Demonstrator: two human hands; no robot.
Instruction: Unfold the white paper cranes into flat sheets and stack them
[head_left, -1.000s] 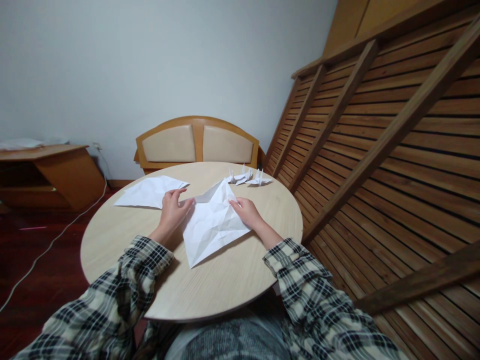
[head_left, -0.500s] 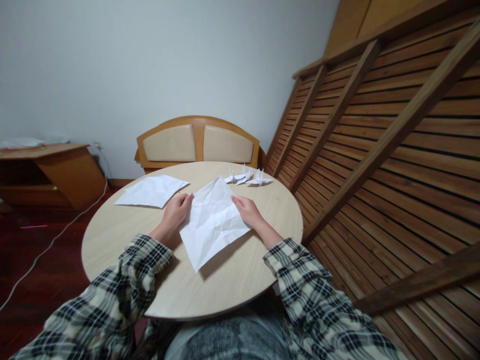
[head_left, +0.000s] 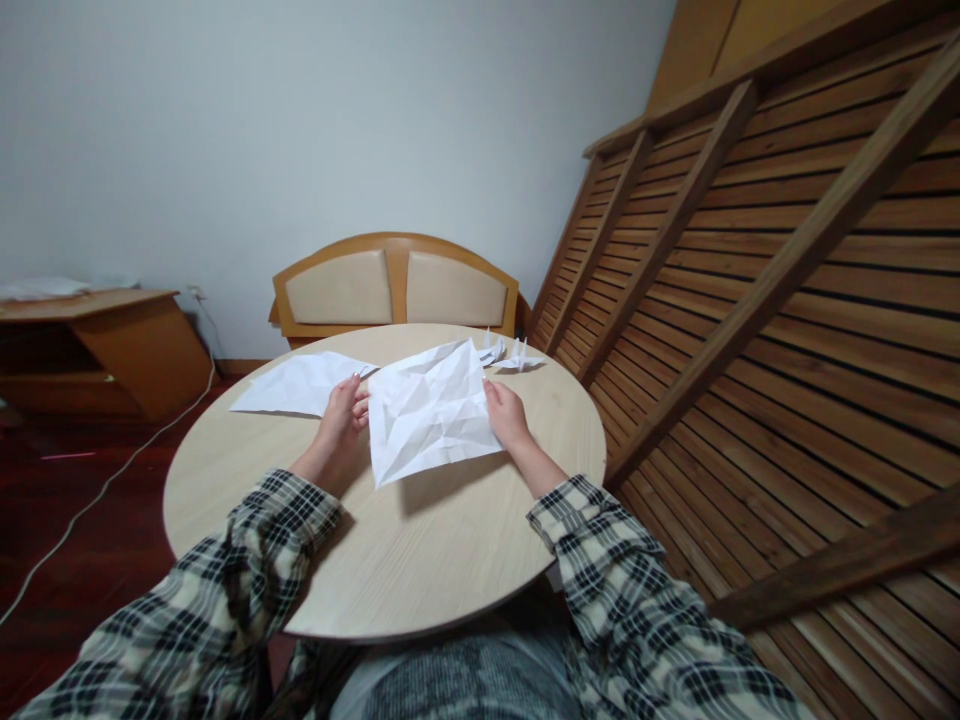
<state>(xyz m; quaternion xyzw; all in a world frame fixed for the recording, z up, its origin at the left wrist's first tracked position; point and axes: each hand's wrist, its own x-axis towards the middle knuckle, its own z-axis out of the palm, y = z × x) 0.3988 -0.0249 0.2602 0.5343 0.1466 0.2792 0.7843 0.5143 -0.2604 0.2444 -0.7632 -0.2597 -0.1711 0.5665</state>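
Note:
A creased white sheet of paper (head_left: 435,412) is held up over the round table, its fold lines crossing the surface. My right hand (head_left: 510,412) pinches its right edge between thumb and fingers. At the sheet's left edge is my left hand (head_left: 343,418), thumb up and fingers slightly apart, not gripping the paper; whether a fingertip touches the edge is hard to see. Behind the left hand lies a stack of white paper (head_left: 292,385). Folded paper cranes (head_left: 519,357) stand at the far right of the table, partly hidden by the raised sheet.
The round pale wooden table (head_left: 465,560) is in front of me. Beyond it stands a headboard (head_left: 339,287) with cream panels against the wall. A slatted wooden frame (head_left: 750,300) leans at the right. On the left are a desk (head_left: 142,350) and a white cable (head_left: 112,480).
The sheet has turned from a diamond position to one with its sides more level, and its near corner has lifted. My left hand has loosened from its edge; my right hand keeps its grip.

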